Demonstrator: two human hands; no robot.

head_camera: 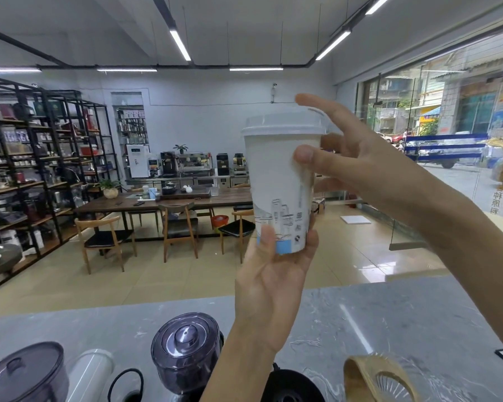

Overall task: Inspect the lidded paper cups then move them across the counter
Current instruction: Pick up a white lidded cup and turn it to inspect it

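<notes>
A tall white paper cup with a white plastic lid and a blue skyline print near its base is held upright in the air, well above the grey marble counter. My left hand grips its base from below, thumb in front. My right hand comes in from the right and holds the upper wall, thumb on the near side and index finger raised over the lid's rim. No other lidded cup is in view.
On the counter's near edge stand two smoky grinder hoppers, a white cylinder, a black round base and a glass dripper with a wooden collar. Beyond lie a tiled floor, tables, chairs and shelves.
</notes>
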